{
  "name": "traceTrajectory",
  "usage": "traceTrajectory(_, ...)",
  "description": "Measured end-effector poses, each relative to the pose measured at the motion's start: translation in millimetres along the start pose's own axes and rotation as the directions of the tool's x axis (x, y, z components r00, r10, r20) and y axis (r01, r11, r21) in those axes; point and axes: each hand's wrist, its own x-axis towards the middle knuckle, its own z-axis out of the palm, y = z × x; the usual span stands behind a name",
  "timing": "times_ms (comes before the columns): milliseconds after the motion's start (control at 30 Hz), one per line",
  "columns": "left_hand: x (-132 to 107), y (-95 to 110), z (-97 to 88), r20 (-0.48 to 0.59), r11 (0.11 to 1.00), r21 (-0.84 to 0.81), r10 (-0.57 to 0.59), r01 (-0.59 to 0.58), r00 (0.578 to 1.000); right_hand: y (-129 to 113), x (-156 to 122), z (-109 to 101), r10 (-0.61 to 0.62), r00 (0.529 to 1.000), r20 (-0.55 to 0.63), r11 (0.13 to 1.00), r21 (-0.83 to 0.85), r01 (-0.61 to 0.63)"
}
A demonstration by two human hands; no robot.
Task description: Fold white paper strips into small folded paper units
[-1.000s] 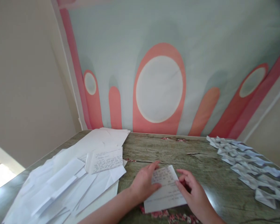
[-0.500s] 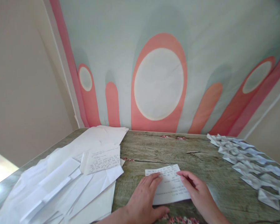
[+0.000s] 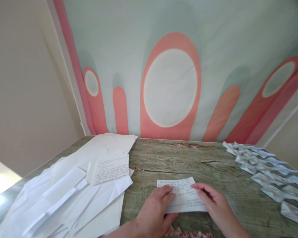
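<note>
Here, white paper [image 3: 185, 199], four-sided, seemingly handwritten

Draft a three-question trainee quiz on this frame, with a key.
1. True or false: the left hand rests on the loose papers.
2. Where on the table are the folded paper pieces?
A) left end
B) right side
C) between the hands
3. Fill in: the sheet between the left hand and the right hand bears lines of ____.

Key: 1 false, its fingers are on the sheet; 2 B; 3 writing.
</note>
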Motion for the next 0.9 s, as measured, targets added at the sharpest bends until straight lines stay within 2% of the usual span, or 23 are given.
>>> traceTrajectory(100,0,-1,0.5,0.005,1.0,0.015,0.013,-0.013,1.0,0,-1,0,-0.036,0.999,0.012,0.998,-0.041,0.037)
traceTrajectory(233,0,-1,2.0,-0.003,1.0,0.016,0.014,-0.014,1.0,1,-1,-3,-0.118,0.992,0.038,0.976,-0.179,0.123)
traceTrajectory(433,0,-3,2.1,0.005,1.0,-0.008,-0.002,0.002,1.0,0,5,-10,-0.157,0.976,0.148,0.932,-0.305,0.196)
traceTrajectory(533,0,-4,2.0,-0.015,0.999,-0.033,-0.004,0.003,1.0,-3,8,-14,-0.148,0.971,0.188,0.931,-0.304,0.201)
traceTrajectory(700,1,-4,1.8,-0.093,0.998,-0.039,0.035,-0.039,0.995,-15,6,-21,-0.081,0.975,0.209,0.948,-0.287,0.14)
traceTrajectory(800,2,-2,0.1,-0.119,0.998,-0.001,0.06,-0.061,0.991,-29,3,-28,-0.156,0.955,0.254,0.946,-0.241,0.218)
traceTrajectory(900,4,0,-2.9,-0.104,0.996,0.057,0.067,-0.061,0.992,-39,1,-32,-0.287,0.888,0.36,0.926,-0.133,0.354)
